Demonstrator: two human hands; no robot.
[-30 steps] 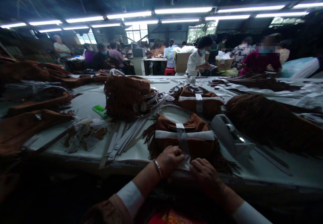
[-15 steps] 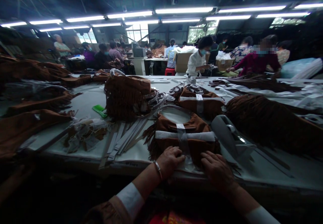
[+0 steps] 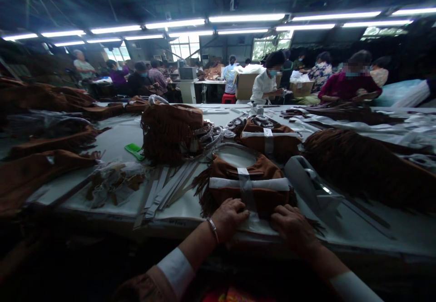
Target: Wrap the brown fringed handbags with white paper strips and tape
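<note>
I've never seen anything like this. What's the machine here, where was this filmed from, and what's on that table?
There's no machine doing the work: these are a person's own bare hands, seen from a camera worn on the head, looking forward and down. The left hand and right hand are at the near edge of a brown fringed bag, either side of a clear band running over a white strip. Whether the fingers grip anything is hard to tell. Around it on the table are more brown bags, loose flat strips, a green object and a grey device. Farther back are other people.
</note>
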